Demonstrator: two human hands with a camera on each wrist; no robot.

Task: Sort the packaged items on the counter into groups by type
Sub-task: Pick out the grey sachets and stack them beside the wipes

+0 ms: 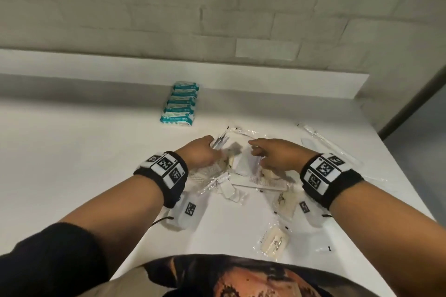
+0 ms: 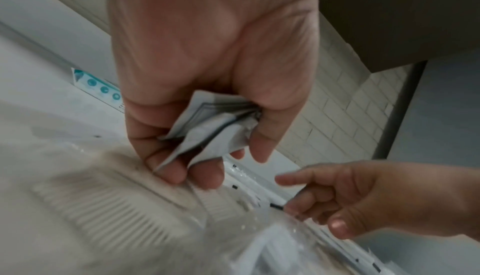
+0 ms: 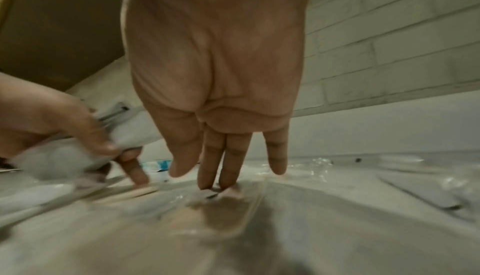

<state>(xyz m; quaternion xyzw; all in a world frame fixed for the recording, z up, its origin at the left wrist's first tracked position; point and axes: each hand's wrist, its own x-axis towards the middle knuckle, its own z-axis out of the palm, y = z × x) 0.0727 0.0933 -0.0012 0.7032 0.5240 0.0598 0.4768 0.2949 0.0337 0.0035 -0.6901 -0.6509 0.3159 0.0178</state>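
Observation:
My left hand (image 1: 205, 152) grips a bunch of flat white sachets (image 2: 207, 127), fanned out between thumb and fingers (image 2: 176, 168). It hovers over a loose heap of clear-wrapped items (image 1: 231, 176) in the middle of the white counter (image 1: 72, 152). My right hand (image 1: 270, 154) reaches into the same heap with straight fingers (image 3: 226, 168), their tips touching a clear plastic packet (image 3: 228, 203). White combs in wrappers (image 1: 265, 182) and beige soap-like packets (image 1: 275, 243) lie among the heap.
A row of teal and white wipe packs (image 1: 181, 103) is lined up near the back ledge (image 1: 217, 75). Long clear-wrapped items (image 1: 323, 137) lie at the right, close to the counter's right edge. A brick wall stands behind.

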